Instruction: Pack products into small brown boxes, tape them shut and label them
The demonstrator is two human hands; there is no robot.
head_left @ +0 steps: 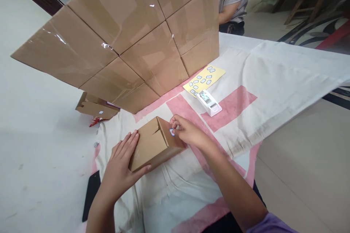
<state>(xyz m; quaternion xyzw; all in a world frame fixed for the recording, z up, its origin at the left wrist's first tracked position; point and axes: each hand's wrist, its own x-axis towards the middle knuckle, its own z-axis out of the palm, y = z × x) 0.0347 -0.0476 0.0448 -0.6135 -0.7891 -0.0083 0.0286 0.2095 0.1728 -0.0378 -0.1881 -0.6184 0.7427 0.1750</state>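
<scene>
A small closed cardboard box (150,140) rests on the cloth in front of me. My left hand (124,164) grips its left end, with fingers along the far left edge of the top and the thumb on the near side. At the right end face, my right hand (184,129) has its fingers curled in a pinch at a small white sticker with a blue border (172,131). The sticker touches or lies very close to the box face; the fingertips partly cover it.
A tall cardboard partition (142,43) stands behind the box. To the right lie a white handheld device (209,102) and a yellow sheet (216,74) with several stickers. Another open box (95,107) is at left, above a dark flat object (91,196). A person (235,0) sits beyond the partition.
</scene>
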